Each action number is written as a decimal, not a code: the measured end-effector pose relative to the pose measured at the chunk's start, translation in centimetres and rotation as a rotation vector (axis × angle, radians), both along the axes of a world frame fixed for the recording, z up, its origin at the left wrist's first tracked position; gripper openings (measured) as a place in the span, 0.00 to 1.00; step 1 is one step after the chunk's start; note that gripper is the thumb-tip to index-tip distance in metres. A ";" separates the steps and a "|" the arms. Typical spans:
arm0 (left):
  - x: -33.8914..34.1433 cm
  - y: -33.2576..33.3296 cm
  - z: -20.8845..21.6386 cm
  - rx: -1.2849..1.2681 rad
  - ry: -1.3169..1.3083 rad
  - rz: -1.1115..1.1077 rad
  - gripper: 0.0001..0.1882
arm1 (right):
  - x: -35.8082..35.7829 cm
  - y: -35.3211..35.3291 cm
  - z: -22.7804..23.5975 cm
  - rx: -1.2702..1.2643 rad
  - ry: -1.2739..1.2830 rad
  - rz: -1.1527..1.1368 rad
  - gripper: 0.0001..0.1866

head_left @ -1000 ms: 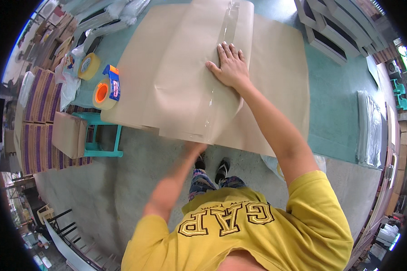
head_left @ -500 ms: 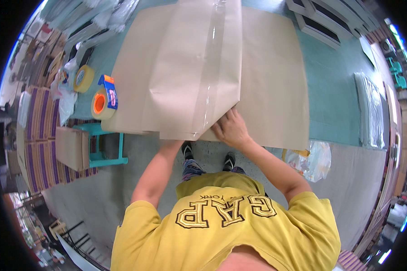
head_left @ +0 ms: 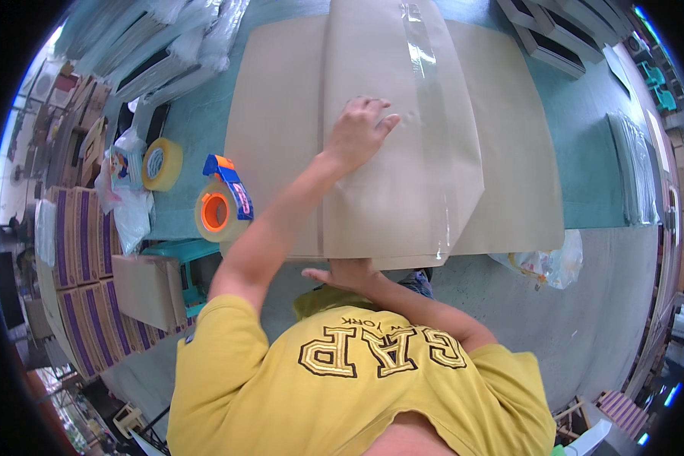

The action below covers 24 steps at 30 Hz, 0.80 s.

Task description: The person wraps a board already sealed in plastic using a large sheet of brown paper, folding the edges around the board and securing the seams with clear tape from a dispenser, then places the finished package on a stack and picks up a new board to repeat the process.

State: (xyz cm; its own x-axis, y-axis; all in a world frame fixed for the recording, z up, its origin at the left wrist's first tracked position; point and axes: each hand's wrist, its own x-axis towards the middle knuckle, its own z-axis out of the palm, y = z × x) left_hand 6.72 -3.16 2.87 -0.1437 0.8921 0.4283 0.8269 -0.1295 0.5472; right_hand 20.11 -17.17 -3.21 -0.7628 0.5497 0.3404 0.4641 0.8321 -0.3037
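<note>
A long package wrapped in brown paper (head_left: 391, 167) lies over a wide brown sheet (head_left: 513, 175), with a strip of clear tape (head_left: 425, 83) running along its top. My left hand (head_left: 359, 135) rests on the upper face of the package, fingers slightly bent and apart, holding nothing. At the package's near end is my right hand (head_left: 348, 273), its thumb stretched out to the left. The other fingers of that hand are mostly hidden beneath the near edge of the paper.
A tape dispenser (head_left: 224, 201) and a roll of tape (head_left: 162, 165) sit left on the green table (head_left: 585, 163). Plastic-wrapped panels (head_left: 634, 171) lie at the right. Below the left edge are a teal stool (head_left: 197, 266) and cartons (head_left: 87, 304); a plastic bag (head_left: 551, 262) hangs near right.
My left hand has come from under the near edge up onto the package. My right hand has left the folded right corner and moved left to the near end. The view has shifted.
</note>
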 end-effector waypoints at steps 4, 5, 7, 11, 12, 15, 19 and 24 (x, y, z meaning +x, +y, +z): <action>1.1 2.0 -1.2 -0.081 0.109 0.074 0.18 | 3.1 2.1 -3.0 -0.464 0.305 -0.017 0.22; 0.5 1.8 -1.5 -0.062 0.069 0.060 0.17 | 4.6 2.7 -3.6 -0.541 0.451 -0.038 0.21; -0.2 1.3 -1.8 -0.012 -0.011 0.026 0.15 | 6.2 4.3 -3.5 -0.626 0.488 -0.182 0.21; -1.5 -1.7 -1.3 0.059 -0.395 -0.040 0.09 | 7.2 5.4 -3.7 -0.652 0.497 -0.313 0.20; -2.1 -4.5 -1.6 0.131 -0.258 -0.054 0.08 | 7.5 5.3 -3.8 -0.651 0.496 -0.330 0.20; -3.8 -14.5 -4.3 0.082 0.000 -0.313 0.12 | 7.4 4.8 -3.2 -0.662 0.483 -0.341 0.19; 0.1 -15.4 -5.2 -0.133 0.199 -0.423 0.14 | 7.2 4.3 -3.1 -0.659 0.438 -0.325 0.18; 5.2 -14.3 -4.5 -0.305 0.091 -0.334 0.18 | 7.2 0.7 -3.1 -0.162 -0.052 -0.233 0.17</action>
